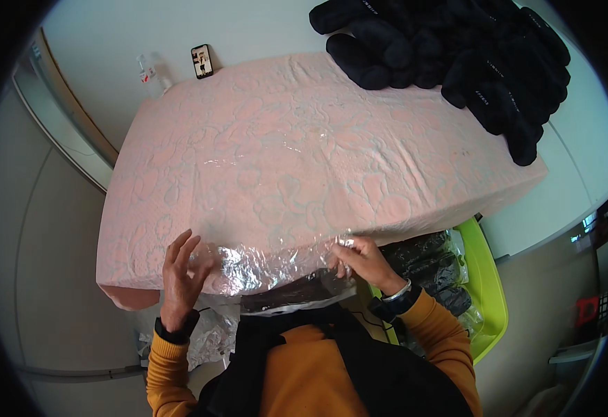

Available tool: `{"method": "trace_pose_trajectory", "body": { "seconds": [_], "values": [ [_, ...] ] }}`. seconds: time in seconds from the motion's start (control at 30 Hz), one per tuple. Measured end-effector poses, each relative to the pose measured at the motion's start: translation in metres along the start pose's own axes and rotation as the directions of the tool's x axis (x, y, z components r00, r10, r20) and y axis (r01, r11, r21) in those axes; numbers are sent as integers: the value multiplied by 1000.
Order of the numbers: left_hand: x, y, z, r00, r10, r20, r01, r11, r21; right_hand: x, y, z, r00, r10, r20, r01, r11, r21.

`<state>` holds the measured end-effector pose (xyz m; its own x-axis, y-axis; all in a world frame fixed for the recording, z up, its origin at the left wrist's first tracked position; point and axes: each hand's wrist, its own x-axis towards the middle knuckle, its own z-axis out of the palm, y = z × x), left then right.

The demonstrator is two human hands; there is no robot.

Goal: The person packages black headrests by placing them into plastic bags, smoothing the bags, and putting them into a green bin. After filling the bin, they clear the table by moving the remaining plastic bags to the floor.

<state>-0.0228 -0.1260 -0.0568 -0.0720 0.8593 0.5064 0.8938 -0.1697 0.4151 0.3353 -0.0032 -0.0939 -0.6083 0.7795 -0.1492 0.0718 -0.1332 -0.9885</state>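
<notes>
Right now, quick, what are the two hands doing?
Left hand: open, fingers spread on the clear plastic bag.
Right hand: pinching the bag's edge.

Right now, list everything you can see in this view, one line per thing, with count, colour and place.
padded cloth: one, pink with an embossed pattern, covering the table top
table: one, white, under the cloth
clear plastic bag: one, transparent and shiny, at the near edge of the cloth, between both hands
dark garment: one, black, at the near edge under the bag
pile of socks: one pile, black, count unclear, far right corner of the table
phone: one, black, far edge of the table
small bottle: one, clear, left of the phone
bin: one, lime green, beside the table at right, holding bagged dark items
left hand: fingers spread, on the bag
right hand: pinching the bag's edge
</notes>
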Motion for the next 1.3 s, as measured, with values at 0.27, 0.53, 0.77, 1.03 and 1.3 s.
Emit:
{"method": "trace_pose_trajectory", "body": {
  "seconds": [0.27,0.53,0.77,1.03,1.3],
  "values": [
    [-24,79,-17,921,384,57,-387,920,53,16,-23,28,865,-108,-490,313,879,359],
    [-8,66,32,930,303,209,-353,894,276,18,-18,93,996,-25,-87,69,829,555],
    [-21,28,12,967,148,209,-177,976,129,4,-46,56,953,-140,269,220,930,-294],
    [-8,74,29,944,221,244,-241,969,56,55,-47,54,651,-716,254,529,188,-828],
    [-5,50,71,940,162,300,-238,943,234,65,-32,2,938,-275,213,249,105,-963]
  ]
}}
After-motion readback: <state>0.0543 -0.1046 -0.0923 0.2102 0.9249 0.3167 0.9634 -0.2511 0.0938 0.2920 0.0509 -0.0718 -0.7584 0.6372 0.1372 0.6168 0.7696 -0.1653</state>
